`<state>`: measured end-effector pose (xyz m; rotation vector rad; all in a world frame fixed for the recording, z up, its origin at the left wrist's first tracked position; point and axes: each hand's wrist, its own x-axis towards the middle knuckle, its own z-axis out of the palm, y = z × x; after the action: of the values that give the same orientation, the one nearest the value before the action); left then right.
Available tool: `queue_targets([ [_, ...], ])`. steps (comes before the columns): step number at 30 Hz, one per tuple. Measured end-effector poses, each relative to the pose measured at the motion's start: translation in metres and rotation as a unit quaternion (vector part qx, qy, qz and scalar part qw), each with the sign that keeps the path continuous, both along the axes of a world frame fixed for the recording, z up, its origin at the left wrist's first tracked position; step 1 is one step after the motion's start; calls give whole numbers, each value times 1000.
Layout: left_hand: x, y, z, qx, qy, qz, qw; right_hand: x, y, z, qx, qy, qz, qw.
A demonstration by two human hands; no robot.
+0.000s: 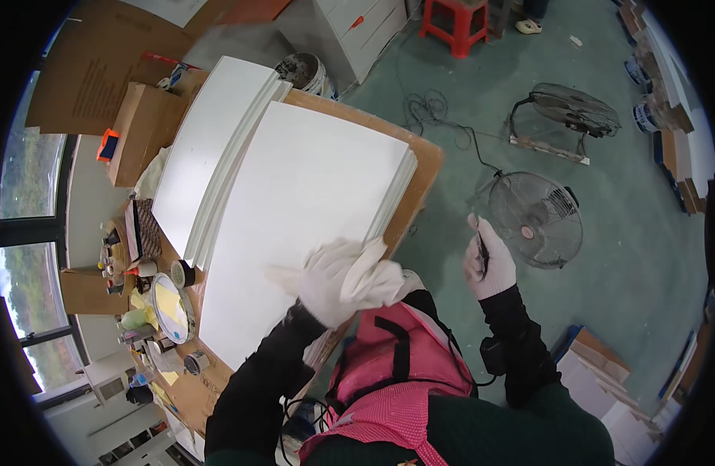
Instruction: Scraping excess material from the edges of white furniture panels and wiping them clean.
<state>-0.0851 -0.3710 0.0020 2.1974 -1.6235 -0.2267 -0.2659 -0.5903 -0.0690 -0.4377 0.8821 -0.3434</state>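
My left hand [326, 283], in a white glove, is closed on a bunched white cloth [375, 278] just above the near right edge of a stack of white panels [311, 171]. A second stack of white panels [206, 147] lies to its left. Away from the table on the right, my gloved right hand [495, 268] is closed round a small thin dark object [482, 247]. Its kind is too small and covered to make out. Both stacks rest on a brown worktable [429, 167].
Jars, bottles and a round white lid [171, 307] crowd the table's left side, near a cardboard box [144, 128]. A dirty bucket [303, 74] stands past the far edge. Two floor fans [536, 221], loose cable [431, 109] and a red stool [456, 27] occupy the green floor.
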Motion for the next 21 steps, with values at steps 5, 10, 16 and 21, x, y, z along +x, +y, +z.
queue_targets([
  [5, -36, 74, 5, 23, 4, 37, 999, 1, 4, -9, 10, -7, 9, 1000],
  [10, -85, 151, 10, 35, -12, 148, 988, 22, 20, 5, -18, -22, 58, 998],
  [16, -147, 250, -8, 58, -38, 282, 957, 57, 54, 51, -159, -21, 217, 963],
  [21, -196, 319, -17, 0, -17, 425, 905, 77, 102, 60, -114, -84, 293, 946],
])
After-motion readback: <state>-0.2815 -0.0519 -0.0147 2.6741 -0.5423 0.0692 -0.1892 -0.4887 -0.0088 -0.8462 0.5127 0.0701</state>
